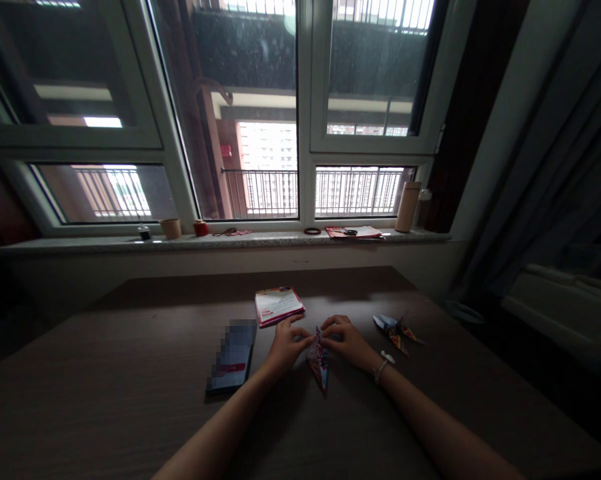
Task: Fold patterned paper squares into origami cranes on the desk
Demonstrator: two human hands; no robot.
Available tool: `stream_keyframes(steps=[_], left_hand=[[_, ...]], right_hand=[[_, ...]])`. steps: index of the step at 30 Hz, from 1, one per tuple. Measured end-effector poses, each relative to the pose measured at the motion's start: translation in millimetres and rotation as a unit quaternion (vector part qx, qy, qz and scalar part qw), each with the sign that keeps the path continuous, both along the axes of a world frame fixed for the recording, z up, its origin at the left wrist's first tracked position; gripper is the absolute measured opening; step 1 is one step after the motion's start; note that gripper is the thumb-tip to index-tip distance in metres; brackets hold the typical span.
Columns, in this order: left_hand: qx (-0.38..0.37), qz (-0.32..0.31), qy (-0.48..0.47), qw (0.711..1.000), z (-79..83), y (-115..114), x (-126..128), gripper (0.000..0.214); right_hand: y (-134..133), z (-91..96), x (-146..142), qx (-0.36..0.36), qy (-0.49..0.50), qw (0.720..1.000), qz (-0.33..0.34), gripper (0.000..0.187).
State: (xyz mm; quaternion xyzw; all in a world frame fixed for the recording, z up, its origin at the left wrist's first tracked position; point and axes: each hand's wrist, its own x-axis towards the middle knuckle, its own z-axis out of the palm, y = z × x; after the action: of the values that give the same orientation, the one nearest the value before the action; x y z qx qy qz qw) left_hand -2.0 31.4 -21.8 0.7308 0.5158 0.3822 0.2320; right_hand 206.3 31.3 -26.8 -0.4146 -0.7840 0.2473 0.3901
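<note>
A narrow, pointed piece of folded patterned paper (318,368) lies between my hands on the dark table (130,413), its sharp tip toward me. My left hand (286,343) pinches its upper left side with thumb and forefinger. From the other side my right hand (347,341) grips the upper right edge, fingers bent and a pale bracelet on the wrist. The paper's far end is partly covered by my fingers. To the right of my right hand rests a folded paper crane (396,331) in similar printed paper.
A phone (233,357) with a partly blurred screen lies left of my left hand. Behind the hands sits a stack of square printed paper (279,305). Along the windowsill (275,239) stand a paper cup (171,229), a tall bottle (408,207) and a red-covered booklet or papers (363,232).
</note>
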Motion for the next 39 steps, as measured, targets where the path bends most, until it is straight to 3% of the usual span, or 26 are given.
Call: stream_keyframes(steps=[15,25,39], left_hand=[[-0.005,-0.013,0.014,1.000,0.8,-2.9,1.9,0.004],[-0.012,-0.019,0.019,1.000,5.7,-6.2,3.8,0.003],[-0.007,-0.006,0.002,1.000,4.0,-3.6,1.6,0.012]], right_hand=[[-1.1,3.4,-2.0,0.013,0.040,0.999,0.001,0.015],[-1.6,1.0,-6.7,0.032,0.050,0.998,-0.018,0.002],[3.0,-1.5,-1.9,0.001,0.030,0.999,-0.018,0.014]])
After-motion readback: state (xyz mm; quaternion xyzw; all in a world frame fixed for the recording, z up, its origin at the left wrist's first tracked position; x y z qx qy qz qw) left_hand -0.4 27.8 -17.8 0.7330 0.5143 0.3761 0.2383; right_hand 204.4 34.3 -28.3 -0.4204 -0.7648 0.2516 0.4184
